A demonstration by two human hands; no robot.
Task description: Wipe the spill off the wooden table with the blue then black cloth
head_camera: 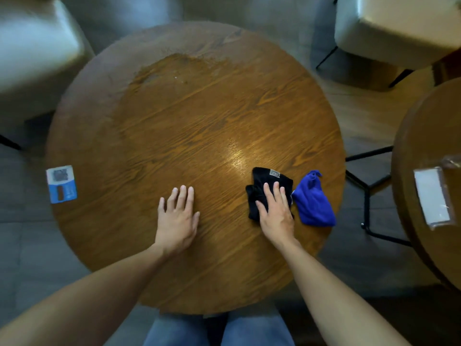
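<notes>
A round wooden table [174, 136] fills the view. A wet patch [174, 68] with small droplets shows on its far side. My right hand [275, 211] lies flat on a crumpled black cloth [259, 186] at the near right of the table, fingers spread over it. Just right of it, a bunched blue cloth [313, 203] rests near the table's edge, untouched. My left hand [178, 216] rests palm down on the bare wood at the near middle, holding nothing.
A blue and white card [61, 184] with a code sits at the table's left edge. Pale cushioned chairs [32, 51] stand at the far left and far right. A second wooden table [424, 136] with a clear-sleeved card [432, 197] is at the right.
</notes>
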